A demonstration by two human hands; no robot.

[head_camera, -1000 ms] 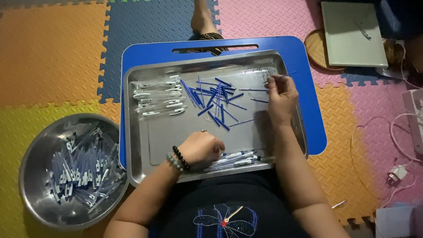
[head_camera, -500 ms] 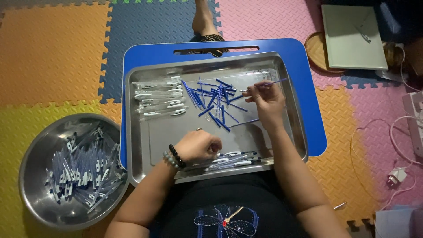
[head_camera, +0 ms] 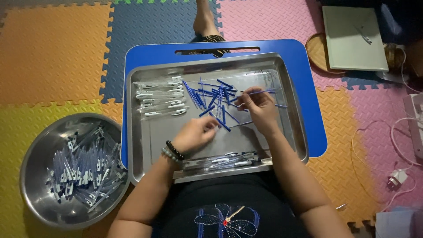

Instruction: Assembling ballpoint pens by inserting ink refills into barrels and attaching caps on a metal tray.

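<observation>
Floor: foam puzzle mats (head_camera: 53,53) in orange, yellow, blue and pink, knobbly in texture, fill the head view.
Table: a low blue lap table (head_camera: 315,110) with rounded corners sits mid-frame over the person's knees.
Tray: a shiny rectangular steel tray (head_camera: 297,132) lies on the table and covers most of it.
Blue sticks: a loose heap of thin blue plastic sticks (head_camera: 211,99) lies in the upper middle of the tray, crossing at all angles.
Right hand: the right hand (head_camera: 257,110) pinches one stick between fingertips at the heap's right edge; the stick's long axis runs roughly left to right.
Left hand: the left hand (head_camera: 196,134) sits just below the heap, fingers curled; whether it grips anything I cannot tell.
Nearer hand: both touch or nearly touch the heap; the right is on it.
Clear sleeves: white-tipped transparent pieces (head_camera: 161,99) lie stacked left of the heap; more (head_camera: 224,161) lie along the tray's lower edge.
Bowl: a round steel bowl (head_camera: 31,158) at lower left holds many finished-looking pieces.
</observation>
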